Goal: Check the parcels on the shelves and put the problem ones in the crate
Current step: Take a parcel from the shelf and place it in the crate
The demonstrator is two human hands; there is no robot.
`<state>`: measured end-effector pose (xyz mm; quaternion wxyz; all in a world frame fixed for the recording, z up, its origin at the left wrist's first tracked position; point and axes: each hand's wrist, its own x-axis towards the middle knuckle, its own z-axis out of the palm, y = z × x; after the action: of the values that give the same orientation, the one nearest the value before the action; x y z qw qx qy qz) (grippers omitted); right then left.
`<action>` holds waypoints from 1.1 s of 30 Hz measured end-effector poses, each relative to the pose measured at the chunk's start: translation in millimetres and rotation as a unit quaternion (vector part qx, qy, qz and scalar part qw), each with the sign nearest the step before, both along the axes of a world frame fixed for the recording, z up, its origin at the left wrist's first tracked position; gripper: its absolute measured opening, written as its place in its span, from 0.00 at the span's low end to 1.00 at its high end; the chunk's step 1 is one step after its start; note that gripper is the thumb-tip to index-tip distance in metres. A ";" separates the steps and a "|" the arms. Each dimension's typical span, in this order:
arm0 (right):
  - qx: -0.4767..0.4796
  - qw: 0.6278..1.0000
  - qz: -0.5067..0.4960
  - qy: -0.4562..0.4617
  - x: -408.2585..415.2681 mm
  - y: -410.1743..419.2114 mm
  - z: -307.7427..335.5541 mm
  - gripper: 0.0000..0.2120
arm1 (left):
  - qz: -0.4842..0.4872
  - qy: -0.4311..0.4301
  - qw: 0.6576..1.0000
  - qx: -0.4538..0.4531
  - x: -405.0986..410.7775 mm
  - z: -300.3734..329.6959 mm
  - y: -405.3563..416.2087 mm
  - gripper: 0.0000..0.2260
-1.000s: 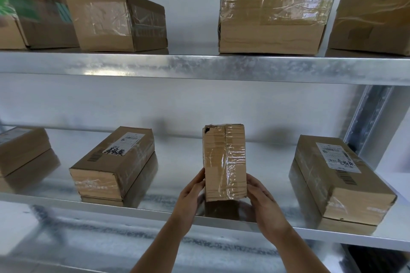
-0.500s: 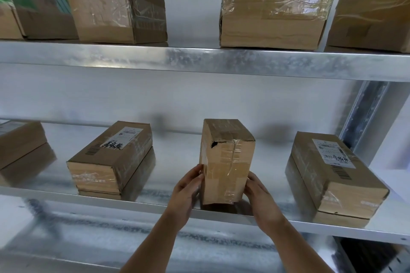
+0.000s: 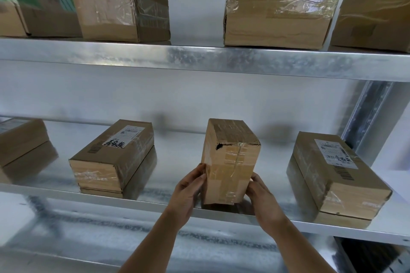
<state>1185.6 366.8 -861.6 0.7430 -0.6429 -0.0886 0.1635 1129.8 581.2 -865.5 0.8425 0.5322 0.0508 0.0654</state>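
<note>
On the steel shelf [image 3: 155, 200], both hands [image 3: 224, 190] clasp a parcel [image 3: 230, 162] stood on end between them, likely to expose its torn corner [image 3: 220, 146].

Both your forearms reach up and forward from the bottom of view, bare, converging toward the middle. Your left hand [image 3: 185, 193] is raised, fingers curled, fingertips [image 3: 200, 176] pressed to the left side of what you hold. Your right hand [image 3: 265, 198] mirrors it on the right side, back of hand toward you, fingers wrapped out of sight.
</note>
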 end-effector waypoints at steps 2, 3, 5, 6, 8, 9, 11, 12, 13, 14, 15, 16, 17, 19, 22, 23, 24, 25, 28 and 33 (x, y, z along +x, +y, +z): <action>0.000 1.000 0.000 0.001 1.3 0.6 -2.8 0.13 | -0.004 -0.003 1.000 0.010 -2.0 2.3 -0.8 0.20; 0.003 1.000 0.000 0.001 1.1 1.5 -2.0 0.14 | -0.007 -0.005 1.000 0.022 -2.9 4.4 -1.7 0.21; 0.003 1.000 -0.003 0.004 1.1 3.9 0.1 0.14 | -0.020 -0.013 0.999 0.039 -4.2 8.6 -3.6 0.21; 0.003 1.000 -0.006 0.006 0.2 5.2 2.9 0.14 | -0.026 -0.015 0.999 0.044 -4.5 10.9 -4.7 0.21; -0.003 1.000 -0.012 0.004 1.2 7.3 6.7 0.13 | -0.040 -0.019 0.998 0.047 -4.6 15.0 -6.7 0.19; -0.007 1.000 -0.010 0.002 1.5 8.4 9.1 0.12 | -0.045 -0.019 0.998 0.042 -4.3 16.2 -7.4 0.19; -0.030 0.999 0.002 -0.014 1.2 9.6 20.9 0.10 | -0.039 -0.008 0.999 0.029 -3.3 19.7 -7.9 0.19; -0.045 0.999 0.006 -0.029 1.0 8.6 29.0 0.11 | -0.032 -0.002 0.999 0.034 -1.7 20.9 -7.8 0.20; -0.054 0.998 0.005 -0.039 2.1 7.3 36.6 0.12 | -0.035 -0.001 0.998 0.043 0.2 21.4 -8.2 0.21; -0.063 0.997 0.000 -0.049 5.1 5.7 43.1 0.15 | -0.043 -0.001 0.998 0.051 2.2 21.9 -9.3 0.22; -0.072 0.996 -0.005 -0.054 8.9 3.1 48.5 0.21 | -0.046 0.002 0.997 0.056 4.2 24.1 -11.5 0.23; -0.085 0.995 -0.011 -0.056 11.7 0.8 53.9 0.27 | -0.045 0.010 0.997 0.060 6.3 26.4 -14.0 0.23; -0.100 0.993 -0.022 -0.051 13.7 -0.3 58.8 0.34 | -0.041 0.022 0.997 0.064 8.3 29.3 -16.6 0.24; -0.138 0.988 -0.050 -0.048 17.1 -5.0 65.4 0.42 | -0.003 0.059 0.996 0.070 13.7 33.9 -19.9 0.26; -0.199 0.973 -0.082 -0.079 18.5 -10.5 70.0 0.40 | 0.063 0.088 0.990 0.094 23.4 36.9 -21.3 0.24; -0.211 0.970 -0.090 -0.081 18.9 -11.4 70.2 0.41 | 0.084 0.094 0.985 0.115 25.6 39.2 -22.5 0.20; -0.223 0.967 -0.092 -0.083 19.9 -11.2 69.5 0.41 | 0.104 0.101 0.980 0.135 29.1 39.3 -22.5 0.15; -0.237 0.964 -0.091 -0.084 20.4 -10.5 68.1 0.42 | 0.115 0.103 0.976 0.153 31.5 39.2 -23.1 0.10; -0.271 0.954 -0.084 -0.094 18.2 -2.6 63.9 0.39 | 0.122 0.105 0.959 0.235 39.6 28.2 -19.5 0.13; -0.326 0.938 -0.081 -0.088 17.1 11.9 54.4 0.34 | 0.083 0.148 0.947 0.273 49.2 -1.8 -1.4 0.23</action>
<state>1202.6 378.7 -807.3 0.4923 -0.8669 -0.0432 0.0651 1179.1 579.8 -867.3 0.6394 0.7396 0.1991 0.0668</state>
